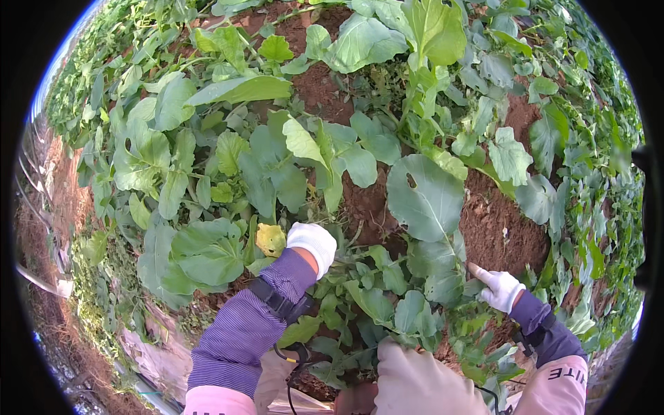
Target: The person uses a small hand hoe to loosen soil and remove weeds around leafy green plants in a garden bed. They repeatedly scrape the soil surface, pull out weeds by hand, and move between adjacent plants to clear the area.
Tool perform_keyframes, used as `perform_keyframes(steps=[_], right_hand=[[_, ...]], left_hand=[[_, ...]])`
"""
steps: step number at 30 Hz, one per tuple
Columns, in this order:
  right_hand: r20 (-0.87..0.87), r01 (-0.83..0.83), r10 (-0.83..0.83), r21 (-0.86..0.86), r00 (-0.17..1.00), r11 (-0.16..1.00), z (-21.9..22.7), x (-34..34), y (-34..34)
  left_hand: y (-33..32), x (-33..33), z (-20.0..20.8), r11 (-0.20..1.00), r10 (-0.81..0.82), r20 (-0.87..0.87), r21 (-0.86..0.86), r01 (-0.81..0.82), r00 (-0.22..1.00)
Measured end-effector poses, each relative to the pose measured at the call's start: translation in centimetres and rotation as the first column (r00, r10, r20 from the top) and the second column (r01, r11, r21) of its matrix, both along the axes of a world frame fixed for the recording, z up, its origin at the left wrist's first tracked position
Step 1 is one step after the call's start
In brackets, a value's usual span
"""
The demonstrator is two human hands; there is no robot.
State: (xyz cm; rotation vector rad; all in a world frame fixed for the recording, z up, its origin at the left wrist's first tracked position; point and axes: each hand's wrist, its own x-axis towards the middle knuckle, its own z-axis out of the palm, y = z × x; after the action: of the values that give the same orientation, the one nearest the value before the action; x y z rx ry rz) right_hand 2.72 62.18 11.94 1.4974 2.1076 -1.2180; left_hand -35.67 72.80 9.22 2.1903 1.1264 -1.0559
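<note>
My left hand [312, 246], in a white glove, reaches down among leafy green plants left of the middle. Its fingers are hidden beneath the glove's back, so I cannot see what they touch. A yellowed leaf [270, 239] with a dark spot lies just beside it. At the right, my right hand [501, 289] wears a white glove with a bare index fingertip. That finger is stretched toward the edge of a broad green leaf [446, 280], at or very near it. Above stands a large blue-green leaf [426, 198] with a small hole.
Leafy plants crowd around both hands. Reddish-brown soil [508, 225] shows between them. My knee [422, 380] in light trousers is at the bottom edge. A black cable [296, 377] hangs near my left forearm. Pale plastic sheeting [155, 342] lies at the lower left.
</note>
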Motion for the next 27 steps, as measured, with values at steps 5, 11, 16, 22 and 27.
perform_keyframes(steps=[5,11,16,22,27], right_hand=[[0.214,-0.143,0.121,0.091,0.969,0.985,-4.8,-9.9,8.9],[0.188,-0.240,0.227,0.047,0.956,0.970,-4.8,-6.4,5.1],[0.126,-0.190,0.169,0.172,0.978,0.967,-2.9,-4.9,4.2],[0.085,-0.247,0.233,0.230,0.969,0.941,-7.4,-11.7,9.1],[0.117,-0.244,0.232,0.095,0.966,0.965,-4.6,-5.1,3.2]], left_hand=[[-0.4,0.6,0.7,0.999,-0.033,-0.037,0.005,0.034,0.999],[-0.9,-0.1,0.5,1.000,0.029,-0.010,0.012,-0.029,1.000],[-1.1,-0.1,0.8,0.999,0.046,-0.021,0.018,-0.045,0.999],[-1.1,0.3,0.9,0.999,0.027,-0.011,0.038,-0.027,1.000],[-1.3,-0.4,1.0,0.999,0.042,0.000,0.029,-0.042,0.999]])
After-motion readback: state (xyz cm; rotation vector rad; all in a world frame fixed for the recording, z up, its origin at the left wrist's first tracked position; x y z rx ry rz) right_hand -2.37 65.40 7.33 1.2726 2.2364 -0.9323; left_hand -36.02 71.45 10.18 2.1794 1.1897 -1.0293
